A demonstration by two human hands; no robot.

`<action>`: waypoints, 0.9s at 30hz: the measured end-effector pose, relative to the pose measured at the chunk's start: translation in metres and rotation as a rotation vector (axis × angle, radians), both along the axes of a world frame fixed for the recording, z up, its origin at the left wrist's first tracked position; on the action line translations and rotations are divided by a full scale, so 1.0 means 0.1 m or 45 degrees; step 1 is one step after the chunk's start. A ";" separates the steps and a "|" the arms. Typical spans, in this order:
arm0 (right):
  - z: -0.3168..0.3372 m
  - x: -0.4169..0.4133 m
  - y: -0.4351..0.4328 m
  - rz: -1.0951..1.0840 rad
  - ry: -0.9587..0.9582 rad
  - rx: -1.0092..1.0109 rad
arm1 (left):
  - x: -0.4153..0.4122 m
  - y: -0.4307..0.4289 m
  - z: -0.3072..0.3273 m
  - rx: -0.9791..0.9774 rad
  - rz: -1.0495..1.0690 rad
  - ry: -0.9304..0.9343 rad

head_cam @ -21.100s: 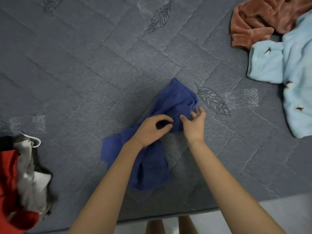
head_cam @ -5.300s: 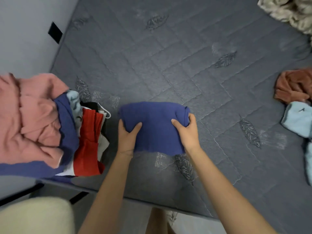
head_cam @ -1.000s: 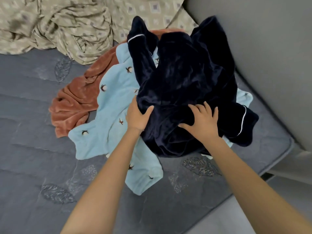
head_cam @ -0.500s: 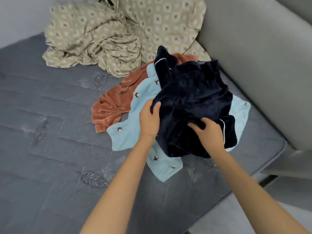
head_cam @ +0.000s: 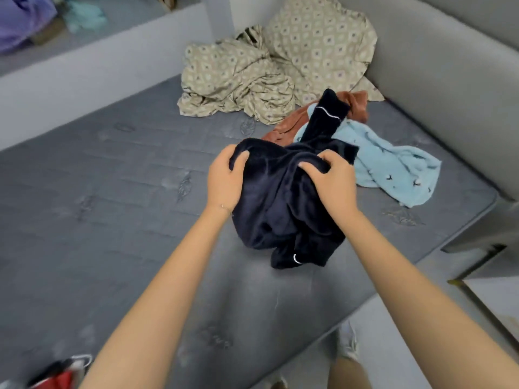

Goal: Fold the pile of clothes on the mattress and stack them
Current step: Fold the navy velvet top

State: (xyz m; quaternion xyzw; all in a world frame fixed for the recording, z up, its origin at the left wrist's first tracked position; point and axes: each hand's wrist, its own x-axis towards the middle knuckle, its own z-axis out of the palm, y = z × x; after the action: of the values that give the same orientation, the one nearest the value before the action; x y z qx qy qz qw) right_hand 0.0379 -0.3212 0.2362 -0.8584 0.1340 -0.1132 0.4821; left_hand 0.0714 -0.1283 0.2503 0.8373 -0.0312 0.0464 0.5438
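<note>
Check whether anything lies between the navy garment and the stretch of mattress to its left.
Nothing visible. Left hand and right hand grip the navy garment; only grey mattress shows to its left. The light blue garment lies behind it.

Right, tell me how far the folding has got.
Done: cannot tell; only a scrap of red clothing shows at the near edge. In hand: the left hand and right hand grip the bunched navy garment over the mattress. Left: that one, plus the light blue garment and rust garment, both unfolded.

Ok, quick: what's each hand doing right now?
Left hand: grips the navy garment.
Right hand: grips the same navy garment.
</note>
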 end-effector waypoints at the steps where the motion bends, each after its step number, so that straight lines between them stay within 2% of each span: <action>1: 0.10 -0.07 0.17 0.034 -0.013 -0.012 | -0.10 0.19 0.09 0.016 0.012 0.000; 6: 0.39 -0.34 0.90 0.274 -0.039 0.012 | -0.53 0.92 0.35 0.042 0.128 0.075; 9: 0.46 -0.43 1.22 0.454 0.044 0.042 | -0.75 1.23 0.43 0.046 0.211 0.102; 13: 0.54 -0.49 1.62 0.728 0.164 -0.002 | -1.07 1.62 0.39 0.228 0.306 0.179; 16: 0.60 -0.59 1.90 0.856 0.246 0.115 | -1.35 1.89 0.35 0.276 0.442 0.234; 20: 0.70 -0.73 2.12 0.912 0.342 0.283 | -1.67 2.18 0.31 0.231 0.605 0.291; 27: 0.82 -0.74 2.49 0.863 0.405 0.358 | -1.87 2.87 0.38 0.233 0.887 0.264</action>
State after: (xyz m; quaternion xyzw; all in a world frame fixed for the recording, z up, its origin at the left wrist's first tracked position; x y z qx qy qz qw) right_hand -0.0362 -0.0722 0.3186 -0.7864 -0.0696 0.2062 0.5781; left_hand -0.1161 0.1583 0.2881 0.8431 0.3067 0.1405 0.4188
